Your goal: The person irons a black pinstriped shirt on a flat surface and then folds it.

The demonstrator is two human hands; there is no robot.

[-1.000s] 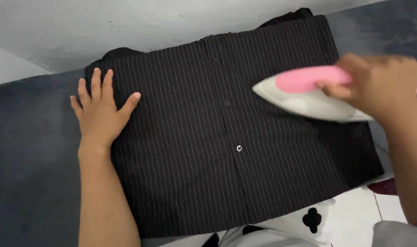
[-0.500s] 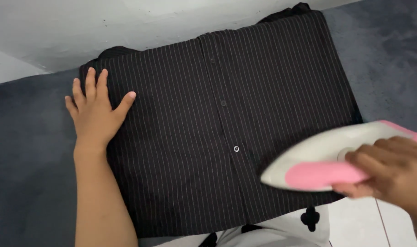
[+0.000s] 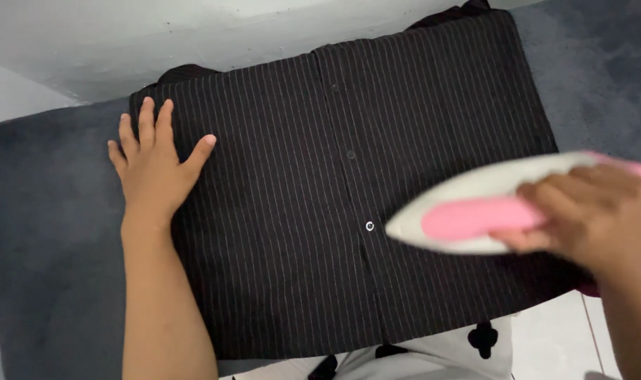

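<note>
We see our right hand (image 3: pixel 591 214) clenched around the pink handle of the white clothes iron (image 3: pixel 475 207), pressing the black pinstriped shirt (image 3: pixel 334 190) on the grey carpet (image 3: pixel 46 232) near its right edge; our left hand (image 3: pixel 151 169) lies flat, released, on the shirt's left edge

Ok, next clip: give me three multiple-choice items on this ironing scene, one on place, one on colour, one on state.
1. Where does the left hand rest?
A. on the shirt's left edge
B. on the iron
C. on the wall

2. What colour is the iron's handle?
A. blue
B. pink
C. green

3. How does the right hand stand?
A. open flat
B. closed round the iron's handle
C. holding a button

Answers:
1 A, the palm lies flat on the striped shirt at its left edge.
2 B, the iron is white with a pink handle.
3 B, the fingers wrap the handle.
</note>
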